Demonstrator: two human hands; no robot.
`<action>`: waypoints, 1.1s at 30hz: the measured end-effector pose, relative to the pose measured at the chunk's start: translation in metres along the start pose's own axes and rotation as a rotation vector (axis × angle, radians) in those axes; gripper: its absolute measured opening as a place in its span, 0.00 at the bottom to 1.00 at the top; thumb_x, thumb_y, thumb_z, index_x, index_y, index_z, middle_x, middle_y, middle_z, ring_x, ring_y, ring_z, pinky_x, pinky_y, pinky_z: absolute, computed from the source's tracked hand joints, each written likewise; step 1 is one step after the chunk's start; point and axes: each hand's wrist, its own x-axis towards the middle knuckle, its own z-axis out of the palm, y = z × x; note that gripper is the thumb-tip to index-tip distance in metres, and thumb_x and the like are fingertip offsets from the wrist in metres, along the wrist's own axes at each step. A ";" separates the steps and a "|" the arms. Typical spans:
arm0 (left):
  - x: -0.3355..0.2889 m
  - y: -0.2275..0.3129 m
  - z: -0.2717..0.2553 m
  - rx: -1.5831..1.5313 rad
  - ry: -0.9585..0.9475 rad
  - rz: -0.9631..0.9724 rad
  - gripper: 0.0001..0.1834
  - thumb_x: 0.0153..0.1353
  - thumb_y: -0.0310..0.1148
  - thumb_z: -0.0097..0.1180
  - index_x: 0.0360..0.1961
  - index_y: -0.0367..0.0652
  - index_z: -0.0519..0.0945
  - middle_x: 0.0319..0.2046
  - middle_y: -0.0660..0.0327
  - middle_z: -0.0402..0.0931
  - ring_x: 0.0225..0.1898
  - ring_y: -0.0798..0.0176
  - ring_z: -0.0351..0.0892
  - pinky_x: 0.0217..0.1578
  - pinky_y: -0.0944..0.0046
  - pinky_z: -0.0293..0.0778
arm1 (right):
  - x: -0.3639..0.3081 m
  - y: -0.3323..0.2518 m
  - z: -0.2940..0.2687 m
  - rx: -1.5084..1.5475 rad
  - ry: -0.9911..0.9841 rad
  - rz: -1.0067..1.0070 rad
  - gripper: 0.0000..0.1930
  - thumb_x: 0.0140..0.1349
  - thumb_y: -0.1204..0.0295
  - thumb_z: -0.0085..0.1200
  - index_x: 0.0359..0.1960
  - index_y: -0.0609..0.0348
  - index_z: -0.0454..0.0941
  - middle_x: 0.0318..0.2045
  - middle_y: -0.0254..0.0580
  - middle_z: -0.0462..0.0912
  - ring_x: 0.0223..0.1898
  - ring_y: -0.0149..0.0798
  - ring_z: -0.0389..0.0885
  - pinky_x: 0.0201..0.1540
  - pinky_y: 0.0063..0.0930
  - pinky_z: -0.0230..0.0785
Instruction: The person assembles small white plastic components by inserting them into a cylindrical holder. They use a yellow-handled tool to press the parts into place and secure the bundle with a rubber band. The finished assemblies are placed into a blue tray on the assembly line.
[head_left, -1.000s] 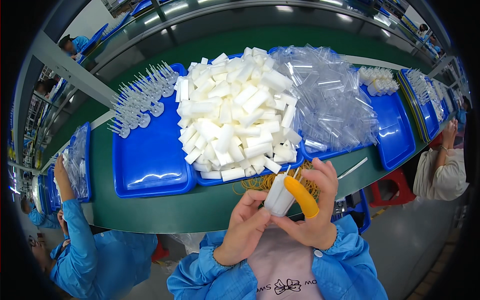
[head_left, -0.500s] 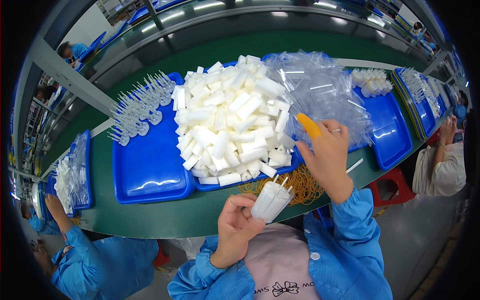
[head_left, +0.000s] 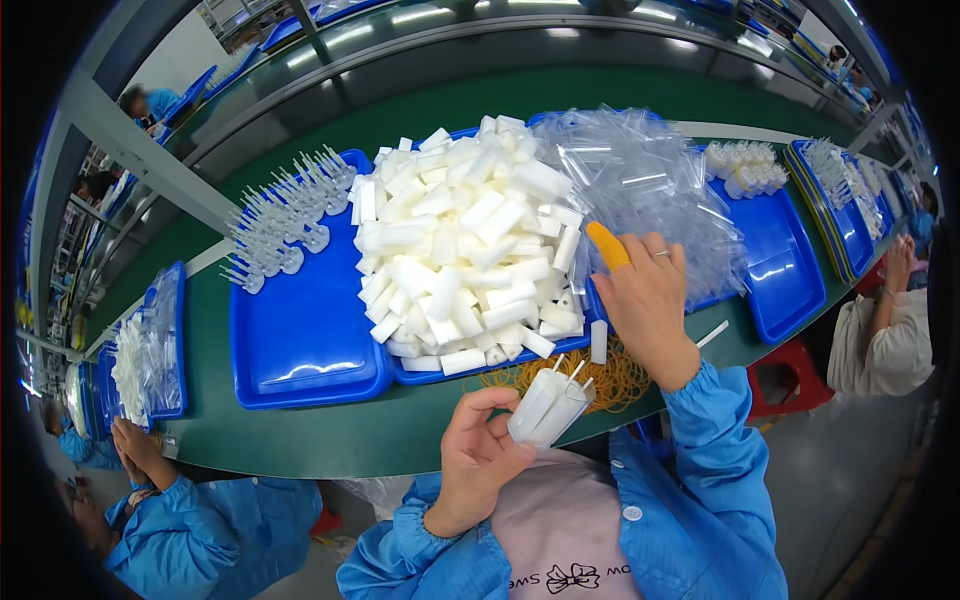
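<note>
My left hand [head_left: 478, 455] is closed around a small bundle of white foam pieces [head_left: 548, 405], which look wrapped in clear film. Several thin white stems stick out of its upper end. My right hand [head_left: 645, 295], an orange finger cot on one finger, reaches over the edge of the pile of clear plastic sleeves [head_left: 640, 165]. Its fingers are apart, and I see nothing held in them. Just left of it rises a large heap of white foam pieces [head_left: 460, 240] on a blue tray. A single foam piece [head_left: 598, 342] stands out below the right hand, by the tan rubber bands [head_left: 625, 378].
A blue tray [head_left: 310, 360] on the left carries white stemmed plastic parts [head_left: 285, 220] at its far side. On the right, another blue tray [head_left: 785, 290] holds white parts [head_left: 745, 168]. A thin white stick [head_left: 712, 333] lies near the edge. Co-workers sit at both sides.
My right hand has shifted slightly left, its fingers now lower over the sleeves. A foam piece shows below it by the rubber bands. The left hand keeps the bundle, nearly still.
</note>
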 end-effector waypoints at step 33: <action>0.000 0.006 0.003 0.713 -0.011 0.289 0.29 0.42 0.29 0.71 0.48 0.35 0.76 0.42 0.57 0.67 0.39 0.67 0.69 0.39 0.70 0.68 | -0.051 -0.026 -0.057 1.787 -0.039 0.376 0.24 0.58 0.83 0.52 0.57 0.67 0.63 0.45 0.49 0.77 0.48 0.37 0.78 0.52 0.31 0.70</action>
